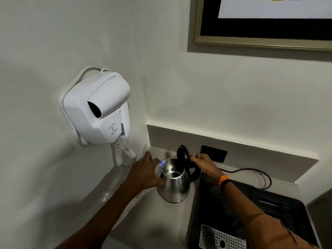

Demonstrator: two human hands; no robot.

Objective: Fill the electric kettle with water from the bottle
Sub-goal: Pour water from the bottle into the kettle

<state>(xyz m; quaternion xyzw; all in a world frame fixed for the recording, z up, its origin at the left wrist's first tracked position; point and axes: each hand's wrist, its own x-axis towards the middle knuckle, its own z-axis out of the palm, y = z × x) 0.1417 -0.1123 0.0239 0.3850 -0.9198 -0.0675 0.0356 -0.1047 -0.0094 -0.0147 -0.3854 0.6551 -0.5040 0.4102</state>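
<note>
Left hand [143, 172] clamps tilted bottle [159, 168] over kettle [175, 184] (steel); right hand [202, 163] grips lid [183, 154].

The left hand [143, 172] hides most of the plastic bottle [159, 168]. The picture's edge cuts off the framed picture [260, 31] and black tray [269, 212]. Water inside the kettle [175, 182] is unclear.

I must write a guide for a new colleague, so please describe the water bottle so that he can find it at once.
Start at the white hair dryer on the left wall and follow its coiled cord down to the counter. There the steel kettle stands with its black lid open. The bottle is the small clear plastic one in the left hand, tipped over the kettle's rim.
</note>
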